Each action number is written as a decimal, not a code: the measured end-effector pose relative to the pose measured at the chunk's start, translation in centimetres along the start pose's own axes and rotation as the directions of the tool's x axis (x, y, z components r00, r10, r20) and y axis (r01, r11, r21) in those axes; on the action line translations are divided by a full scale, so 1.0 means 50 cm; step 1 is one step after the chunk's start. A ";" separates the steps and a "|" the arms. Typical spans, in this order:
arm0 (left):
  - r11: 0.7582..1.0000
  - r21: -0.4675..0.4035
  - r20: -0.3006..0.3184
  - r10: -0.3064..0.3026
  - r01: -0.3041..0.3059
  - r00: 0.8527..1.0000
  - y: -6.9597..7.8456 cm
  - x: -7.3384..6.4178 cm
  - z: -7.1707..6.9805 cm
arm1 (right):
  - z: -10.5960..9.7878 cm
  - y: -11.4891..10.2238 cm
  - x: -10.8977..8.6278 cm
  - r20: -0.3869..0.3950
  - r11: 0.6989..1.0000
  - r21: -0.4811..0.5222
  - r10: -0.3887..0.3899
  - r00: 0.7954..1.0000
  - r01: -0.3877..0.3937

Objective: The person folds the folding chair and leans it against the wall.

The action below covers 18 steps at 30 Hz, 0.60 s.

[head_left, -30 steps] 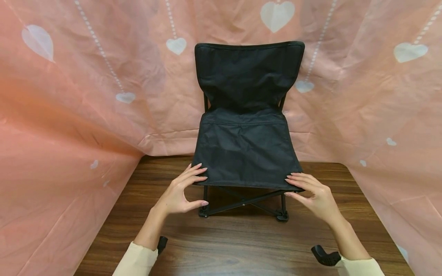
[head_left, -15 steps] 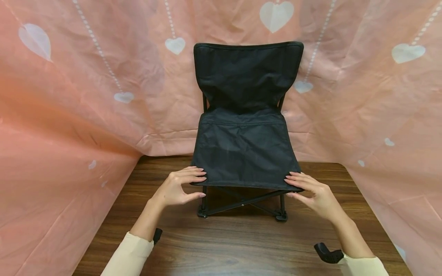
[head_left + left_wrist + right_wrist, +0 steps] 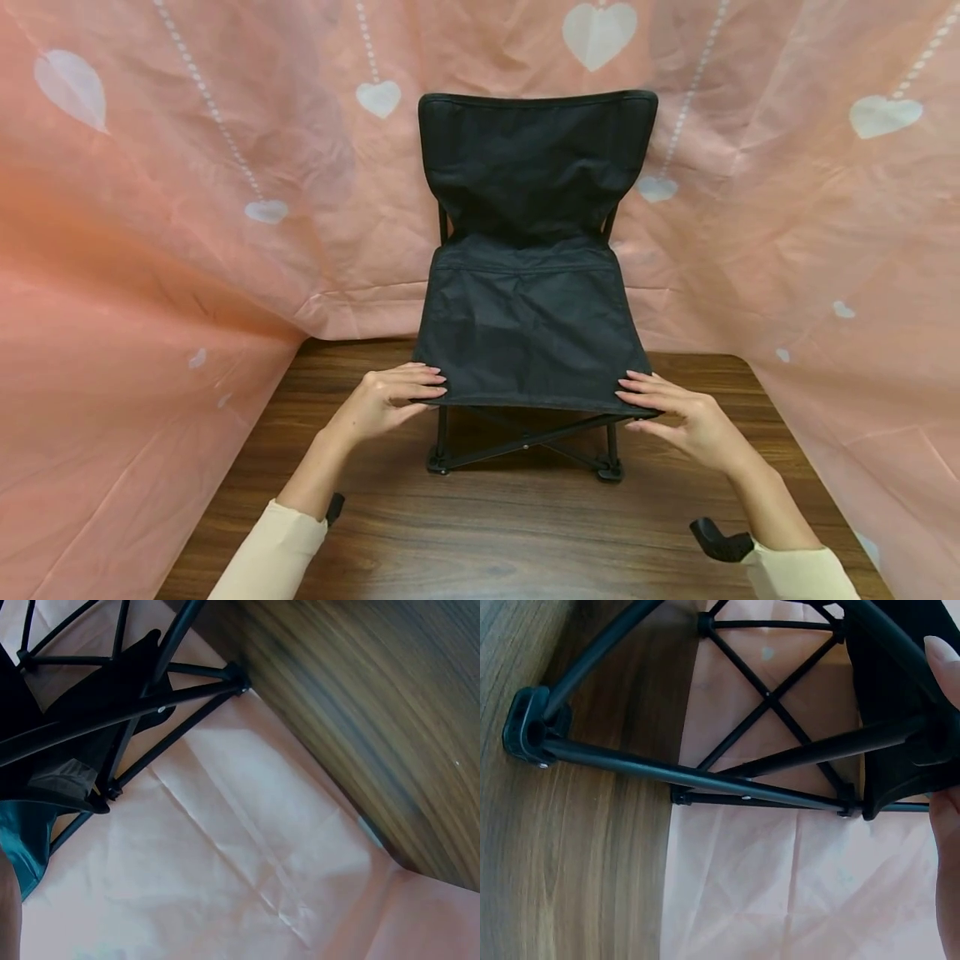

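A black fabric folding chair (image 3: 525, 325) stands unfolded, its backrest near the curtain and its seat toward me. My left hand (image 3: 386, 404) holds the seat's front left corner, fingers on top and thumb at the edge. At the front right corner, my right hand (image 3: 693, 421) grips with fingers over the fabric and thumb below. In the right wrist view the thumb (image 3: 943, 664) lies by the underside, next to a corner joint of the crossed metal frame (image 3: 690, 778). Only a sliver of the left hand (image 3: 9, 915) shows in the left wrist view, beside the chair's frame (image 3: 112, 724).
A pink curtain with white hearts (image 3: 360, 208) surrounds the back and both sides. The chair's feet stand on a brown wood-grain surface (image 3: 480, 533). Black curved pieces (image 3: 720, 542) stick out by both sleeve cuffs.
My left thumb has risen from below to the seat's edge, closing up toward the fingers. The right hand has barely shifted. The chair keeps its shape and place.
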<state>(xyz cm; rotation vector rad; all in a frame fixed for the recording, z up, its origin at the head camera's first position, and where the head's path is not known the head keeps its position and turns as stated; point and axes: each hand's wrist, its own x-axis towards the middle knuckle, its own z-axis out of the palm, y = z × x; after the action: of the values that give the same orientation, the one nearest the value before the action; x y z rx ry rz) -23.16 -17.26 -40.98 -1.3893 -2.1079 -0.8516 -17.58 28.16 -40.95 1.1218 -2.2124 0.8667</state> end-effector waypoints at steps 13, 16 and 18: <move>0.999 0.032 0.048 0.018 -0.019 0.999 0.002 0.005 -0.009 | 0.005 0.014 0.002 -0.098 0.992 -0.054 -0.115 0.989 0.110; 0.998 0.048 0.055 0.033 -0.036 0.998 0.005 0.006 -0.011 | 0.004 0.014 0.002 -0.098 0.989 -0.071 -0.140 0.985 0.133; 0.997 0.057 0.059 0.043 -0.047 0.997 0.008 0.007 -0.012 | 0.004 0.013 0.002 -0.102 0.985 -0.078 -0.161 0.982 0.153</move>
<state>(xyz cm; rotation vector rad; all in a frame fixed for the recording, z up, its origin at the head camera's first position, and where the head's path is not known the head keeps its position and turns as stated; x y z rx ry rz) -22.88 -17.35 -40.22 -1.4415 -2.1182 -0.7355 -18.20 28.28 -41.22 1.1703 -2.0205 0.7588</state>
